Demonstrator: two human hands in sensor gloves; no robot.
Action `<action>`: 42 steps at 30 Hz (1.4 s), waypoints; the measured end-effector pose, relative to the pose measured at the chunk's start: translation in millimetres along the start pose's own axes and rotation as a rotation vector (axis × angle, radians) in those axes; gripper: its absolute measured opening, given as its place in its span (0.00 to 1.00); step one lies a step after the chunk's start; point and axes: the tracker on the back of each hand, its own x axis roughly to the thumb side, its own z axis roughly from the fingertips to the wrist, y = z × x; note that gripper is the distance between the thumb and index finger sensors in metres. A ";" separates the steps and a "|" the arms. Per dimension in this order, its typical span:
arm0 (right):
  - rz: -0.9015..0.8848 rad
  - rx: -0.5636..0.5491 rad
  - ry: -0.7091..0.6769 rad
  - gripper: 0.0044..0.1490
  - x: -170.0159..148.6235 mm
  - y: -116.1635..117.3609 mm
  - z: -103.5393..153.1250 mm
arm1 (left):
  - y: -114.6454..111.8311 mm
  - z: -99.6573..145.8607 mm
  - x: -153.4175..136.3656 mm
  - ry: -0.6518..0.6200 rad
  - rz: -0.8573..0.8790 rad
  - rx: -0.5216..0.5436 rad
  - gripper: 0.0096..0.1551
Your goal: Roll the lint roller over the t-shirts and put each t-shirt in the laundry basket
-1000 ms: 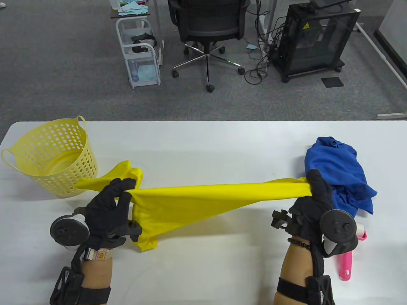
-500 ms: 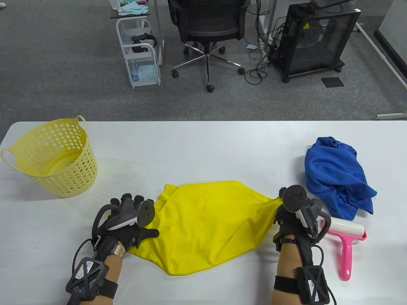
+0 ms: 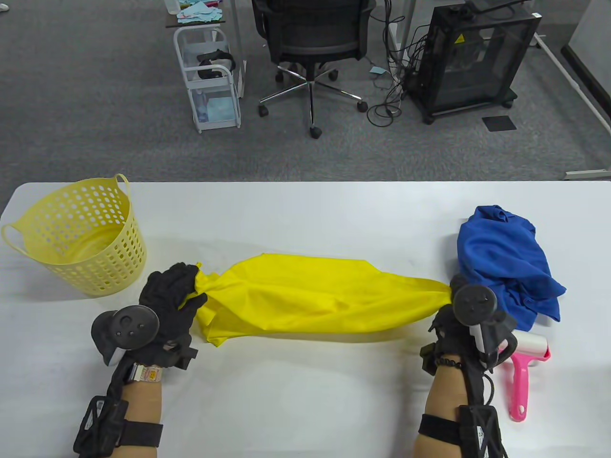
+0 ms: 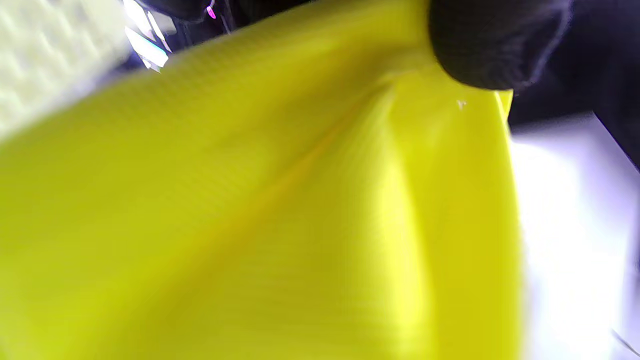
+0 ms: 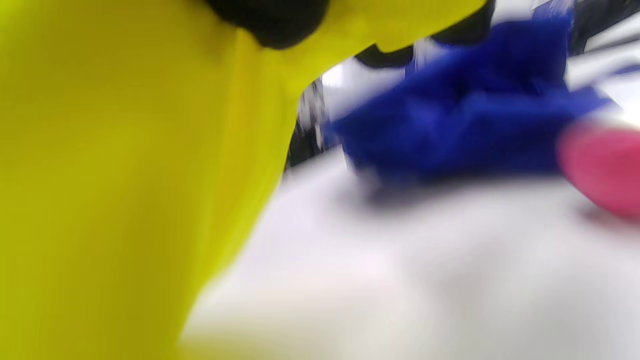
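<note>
From the table view, we are gripping the yellow t-shirt (image 3: 315,298) bunched at both ends, left hand (image 3: 164,305) and right hand (image 3: 460,310), stretching it above the table (image 3: 305,214). The laundry basket (image 3: 76,234) is standing empty; lint roller (image 3: 522,367) and blue t-shirt (image 3: 506,257) are lying at the right, so we judge nothing is finished. Both wrist views are showing gloved fingertips clamping yellow cloth.

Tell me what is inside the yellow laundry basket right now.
The laundry basket shows only its own bare bottom; no shirt is inside. The near wall hides a strip of the floor, so something small and flat there cannot be ruled out.
</note>
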 end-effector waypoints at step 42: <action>0.302 0.184 -0.896 0.31 158.3 94.0 94.9 | -33.4 36.9 178.2 -0.752 -0.657 0.095 0.20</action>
